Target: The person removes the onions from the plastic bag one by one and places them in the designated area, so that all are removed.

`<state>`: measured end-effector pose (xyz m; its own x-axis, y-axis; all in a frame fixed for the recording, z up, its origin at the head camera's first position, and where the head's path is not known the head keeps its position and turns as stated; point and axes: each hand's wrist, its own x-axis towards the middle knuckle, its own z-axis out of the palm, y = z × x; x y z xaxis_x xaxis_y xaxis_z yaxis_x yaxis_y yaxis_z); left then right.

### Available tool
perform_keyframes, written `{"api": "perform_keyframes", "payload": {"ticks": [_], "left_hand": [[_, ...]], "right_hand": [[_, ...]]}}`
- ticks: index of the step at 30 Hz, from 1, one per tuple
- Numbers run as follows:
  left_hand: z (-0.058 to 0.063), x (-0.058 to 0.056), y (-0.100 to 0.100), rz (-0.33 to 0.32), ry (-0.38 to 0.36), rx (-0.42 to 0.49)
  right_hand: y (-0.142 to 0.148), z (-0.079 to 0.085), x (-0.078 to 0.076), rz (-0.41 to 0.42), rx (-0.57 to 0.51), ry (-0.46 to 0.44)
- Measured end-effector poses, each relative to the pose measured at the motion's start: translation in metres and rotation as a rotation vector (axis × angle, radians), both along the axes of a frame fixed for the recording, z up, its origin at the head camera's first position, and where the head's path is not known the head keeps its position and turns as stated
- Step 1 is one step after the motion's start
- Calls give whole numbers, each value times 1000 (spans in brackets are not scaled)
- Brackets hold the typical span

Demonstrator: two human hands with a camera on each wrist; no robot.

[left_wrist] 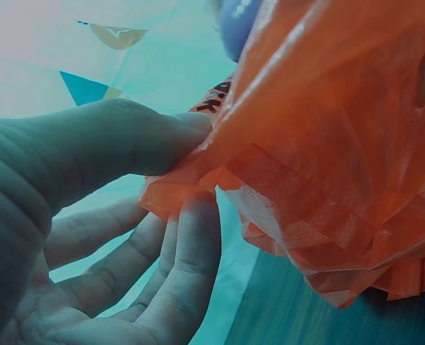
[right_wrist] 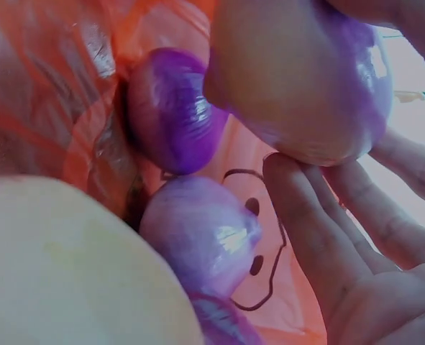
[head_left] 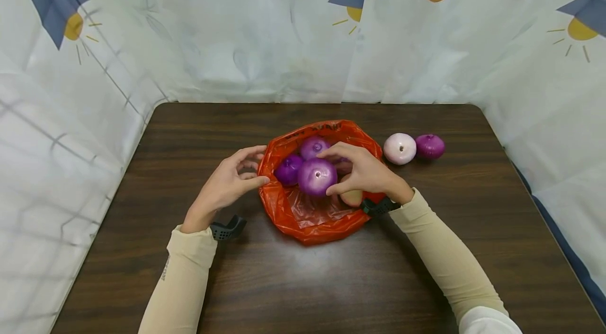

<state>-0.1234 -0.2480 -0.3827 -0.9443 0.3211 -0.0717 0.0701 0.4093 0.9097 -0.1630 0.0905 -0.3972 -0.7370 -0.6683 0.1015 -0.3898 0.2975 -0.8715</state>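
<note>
A red plastic bag (head_left: 276, 213) lies opened out on the table. My left hand (head_left: 227, 180) pinches its left rim between thumb and fingers; in the left wrist view the film (left_wrist: 327, 165) is gathered there. Over the bag's mouth, my right hand (head_left: 363, 170) holds a large purple onion (head_left: 316, 180) by its side. Its paler flank (right_wrist: 291, 79) shows in the right wrist view. Inside the bag are a dark purple onion (right_wrist: 176, 118), a lighter purple onion (right_wrist: 194, 230) and a large pale yellow round thing (right_wrist: 68, 266), whose kind I cannot tell.
To the right of the bag, a whitish onion (head_left: 400, 149) and a purple onion (head_left: 430, 147) sit side by side on the dark wooden table (head_left: 303, 292). Patterned white sheeting (head_left: 265, 39) hangs behind and along both sides.
</note>
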Motion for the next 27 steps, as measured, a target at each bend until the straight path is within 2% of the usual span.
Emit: {"api": "perform_keyframes", "payload": {"ticks": [11, 27], "left_hand": [[0, 1, 0, 0, -4, -9], [2, 2, -2, -3, 0, -41]], "right_hand": [[5, 10, 4, -28, -108, -51], [17, 23, 13, -103, -186, -99]]}}
